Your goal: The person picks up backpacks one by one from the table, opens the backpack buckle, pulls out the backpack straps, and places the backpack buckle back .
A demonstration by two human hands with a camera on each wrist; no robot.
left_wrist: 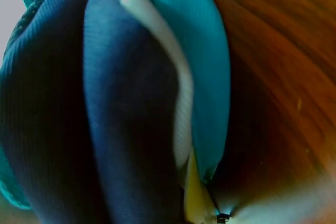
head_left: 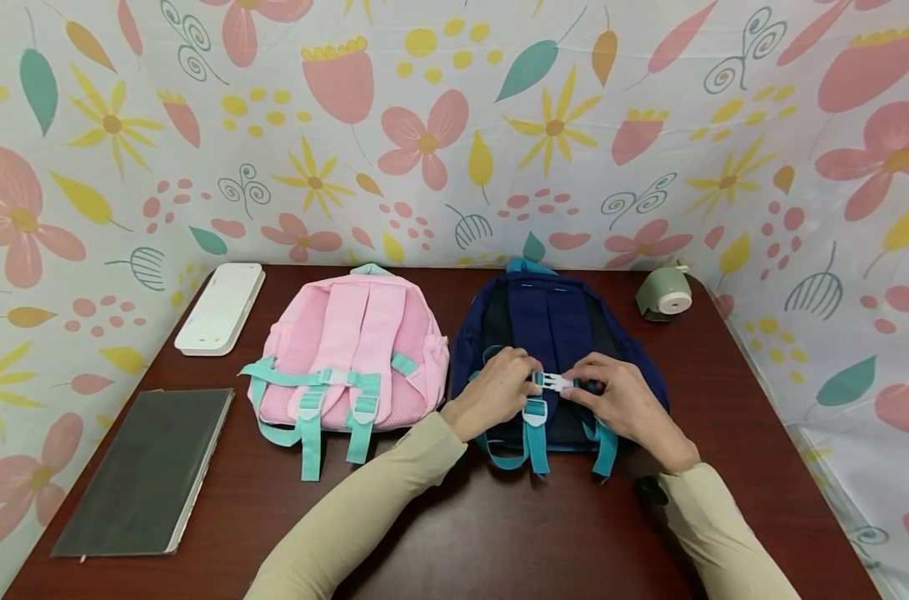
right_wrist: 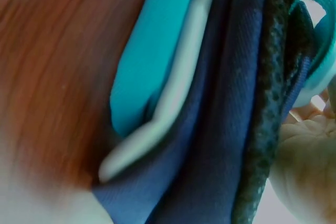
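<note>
In the head view a navy backpack [head_left: 525, 321] lies with its teal-trimmed straps facing up. Over its lower middle, both hands meet at a white side-release buckle [head_left: 554, 382]. My left hand [head_left: 501, 390] pinches the buckle's left end by its teal webbing, and my right hand [head_left: 625, 398] pinches the right end between thumb and fingers. The buckle's prongs show between the fingertips, its two halves lined up end to end. In the left wrist view, navy fabric [left_wrist: 128, 103] and white piping fill most of the picture. The right wrist view shows the navy side [right_wrist: 220, 114] close up.
To the left lies a pink backpack [head_left: 364, 333], its teal chest strap across the shoulder straps. A white case [head_left: 220, 308] and a dark-covered notebook [head_left: 145, 473] are at the table's left side. A small green object [head_left: 664, 293] stands at the back right, before the flowered cloth wall.
</note>
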